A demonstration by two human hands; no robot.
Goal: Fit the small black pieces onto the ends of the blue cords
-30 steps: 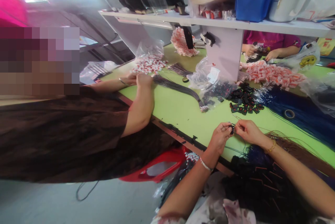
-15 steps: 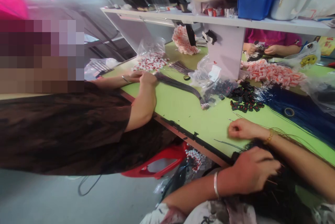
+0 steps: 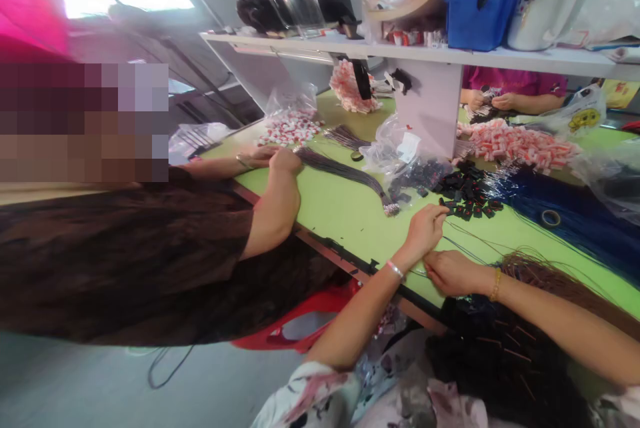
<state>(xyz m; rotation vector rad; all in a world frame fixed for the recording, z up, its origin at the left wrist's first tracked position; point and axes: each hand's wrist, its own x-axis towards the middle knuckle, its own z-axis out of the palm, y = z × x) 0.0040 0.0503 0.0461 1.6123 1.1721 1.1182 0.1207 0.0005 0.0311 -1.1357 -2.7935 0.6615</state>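
Note:
My left hand [image 3: 425, 231], with a silver bangle, stretches over the table to the near edge of a pile of black plastic connector housings [image 3: 467, 191]. Its thumb and forefinger pinch a small black housing [image 3: 444, 203] there. Just below and to the right, my right hand [image 3: 455, 273] is closed in a loose fist close to the table edge. A thin dark wire appears to come out of that fist; its fingertips are mostly hidden. Long brown wires [image 3: 545, 275] lie beneath and beyond the right forearm.
A bundle of dark blue wires [image 3: 565, 208] with a tape roll [image 3: 551, 218] lies at right. Pink-white connectors [image 3: 520, 141] are heaped behind. A co-worker's hands [image 3: 280, 158] handle grey wires [image 3: 345, 171] at left. A shelf [image 3: 350, 45] overhangs the table; a red stool [image 3: 300, 328] stands below.
My left hand has moved from over my lap up and forward to the black housings, where it now pinches. My right hand has shifted slightly down. The view has tilted a little.

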